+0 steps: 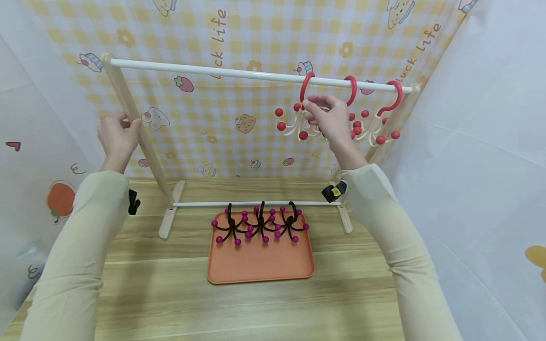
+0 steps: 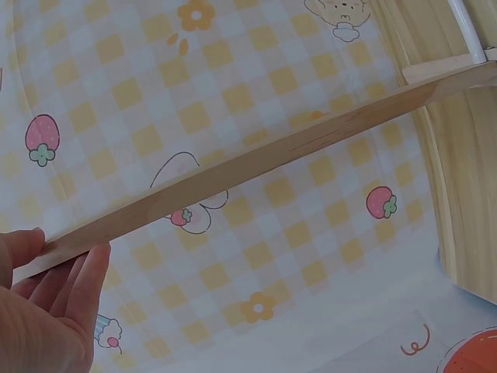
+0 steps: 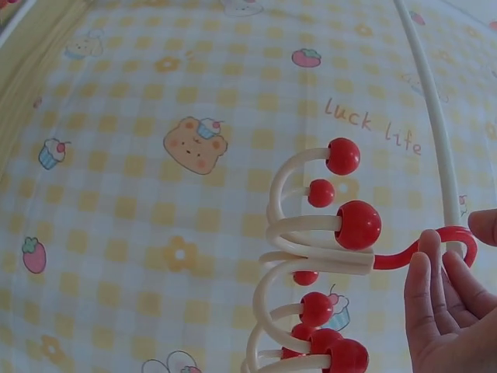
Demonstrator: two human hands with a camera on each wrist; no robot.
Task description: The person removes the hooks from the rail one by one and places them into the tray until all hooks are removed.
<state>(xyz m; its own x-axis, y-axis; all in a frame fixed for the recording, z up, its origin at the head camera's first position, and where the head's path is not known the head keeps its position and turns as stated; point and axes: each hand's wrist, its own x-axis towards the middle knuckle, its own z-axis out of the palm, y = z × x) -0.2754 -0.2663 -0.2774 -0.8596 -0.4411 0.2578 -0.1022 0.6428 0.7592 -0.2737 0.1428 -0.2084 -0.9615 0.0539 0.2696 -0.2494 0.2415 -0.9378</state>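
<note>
A wooden rack with a white top rod [image 1: 213, 72] stands on the table. My left hand [image 1: 117, 135] grips its left wooden leg [image 1: 145, 142]; the left wrist view shows the fingers [image 2: 70, 295] against that leg [image 2: 256, 167]. Three cream hangers with red hooks and red balls hang at the rod's right end. My right hand [image 1: 326, 116] pinches the red hook [image 3: 435, 245] of the leftmost hanger [image 1: 294, 125], on the rod [image 3: 431, 116]. Below, an orange tray [image 1: 260, 265] holds three black hangers with magenta balls [image 1: 260, 225].
A lower white crossbar [image 1: 256, 204] runs between the rack's feet just behind the tray. Patterned yellow-check cloth forms the back wall [image 1: 239, 38], with white cloth walls at both sides. The wooden tabletop [image 1: 170, 293] extends in front of the tray.
</note>
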